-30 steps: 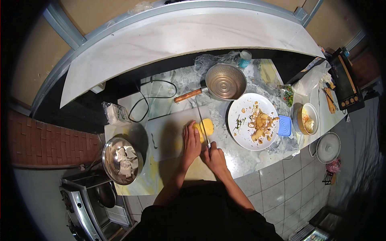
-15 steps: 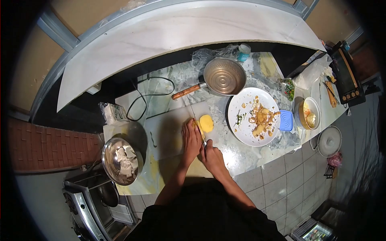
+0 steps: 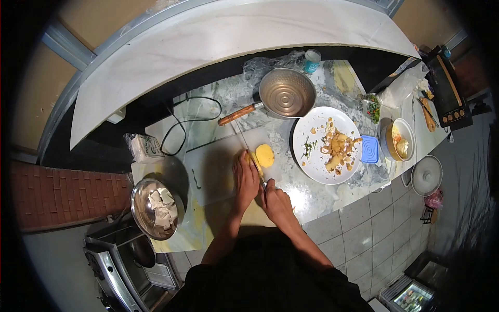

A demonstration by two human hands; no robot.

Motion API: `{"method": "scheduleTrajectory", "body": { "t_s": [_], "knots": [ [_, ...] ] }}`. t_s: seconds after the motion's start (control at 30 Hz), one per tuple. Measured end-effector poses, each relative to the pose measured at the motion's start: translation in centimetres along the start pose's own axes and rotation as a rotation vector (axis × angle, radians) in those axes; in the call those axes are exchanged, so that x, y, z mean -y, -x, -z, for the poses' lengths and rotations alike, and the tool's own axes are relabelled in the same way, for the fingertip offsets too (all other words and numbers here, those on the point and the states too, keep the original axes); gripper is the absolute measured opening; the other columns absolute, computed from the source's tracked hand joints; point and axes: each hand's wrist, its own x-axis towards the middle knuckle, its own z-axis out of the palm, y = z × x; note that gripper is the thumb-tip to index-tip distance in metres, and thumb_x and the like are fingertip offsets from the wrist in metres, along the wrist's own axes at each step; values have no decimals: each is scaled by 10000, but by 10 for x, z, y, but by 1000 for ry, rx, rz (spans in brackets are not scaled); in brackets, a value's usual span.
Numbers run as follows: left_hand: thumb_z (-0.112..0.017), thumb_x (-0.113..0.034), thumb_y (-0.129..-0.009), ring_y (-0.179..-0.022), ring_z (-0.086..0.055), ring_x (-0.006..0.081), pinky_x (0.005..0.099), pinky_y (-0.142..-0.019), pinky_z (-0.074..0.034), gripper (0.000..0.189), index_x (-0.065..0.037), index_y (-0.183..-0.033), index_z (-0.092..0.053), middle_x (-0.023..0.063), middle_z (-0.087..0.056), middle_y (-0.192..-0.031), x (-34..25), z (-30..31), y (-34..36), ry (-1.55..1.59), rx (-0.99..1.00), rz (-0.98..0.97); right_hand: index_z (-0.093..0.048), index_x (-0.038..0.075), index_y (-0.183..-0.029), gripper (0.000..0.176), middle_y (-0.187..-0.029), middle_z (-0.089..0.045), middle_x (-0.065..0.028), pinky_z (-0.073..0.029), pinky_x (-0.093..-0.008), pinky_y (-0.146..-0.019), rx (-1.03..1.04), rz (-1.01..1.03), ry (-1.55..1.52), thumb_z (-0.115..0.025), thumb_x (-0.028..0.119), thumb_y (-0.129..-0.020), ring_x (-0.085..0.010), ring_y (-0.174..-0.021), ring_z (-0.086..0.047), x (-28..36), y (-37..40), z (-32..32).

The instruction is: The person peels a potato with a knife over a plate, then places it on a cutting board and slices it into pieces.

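My right hand (image 3: 277, 202) is closed around the handle of a knife (image 3: 243, 136), whose long blade points away from me across a pale cutting board (image 3: 210, 161). Bent fingers of my left hand (image 3: 246, 179) press on a peeled yellow potato piece, mostly hidden beneath them, at the blade's left side. To the right of the blade lies a cut potato piece (image 3: 264, 155), flat on the board. A white plate (image 3: 306, 170) further right bears brown-yellow peelings (image 3: 338, 151) and some green scraps.
Behind the board stands a saucepan (image 3: 287, 93) with a wooden handle. A steel bowl (image 3: 139, 208) of white chunks sits at the left edge. At right are a blue lid (image 3: 369, 150) and a tub (image 3: 399, 139). A black cable (image 3: 179, 125) loops at the back.
The view has shifted slightly, so the counter items sit a little higher in the picture. Both hands keep nearly the same position on the knife and potato.
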Motion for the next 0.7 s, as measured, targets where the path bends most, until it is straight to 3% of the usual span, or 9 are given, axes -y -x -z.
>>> {"method": "scheduleTrajectory", "body": {
  "t_s": [0.7],
  "knots": [
    [-410,-108,-937,-1035,-495,425,474,-899,-381,334,70,-1220,-417,278,-500,-1113,-3,0,0,-11,-27,12,-433,-77,-920,306,-599,-557,-308,-469,-531,-557,38,-51,-5,-462,225,-956,-487,-605,-578,8,1,6]
  ]
}}
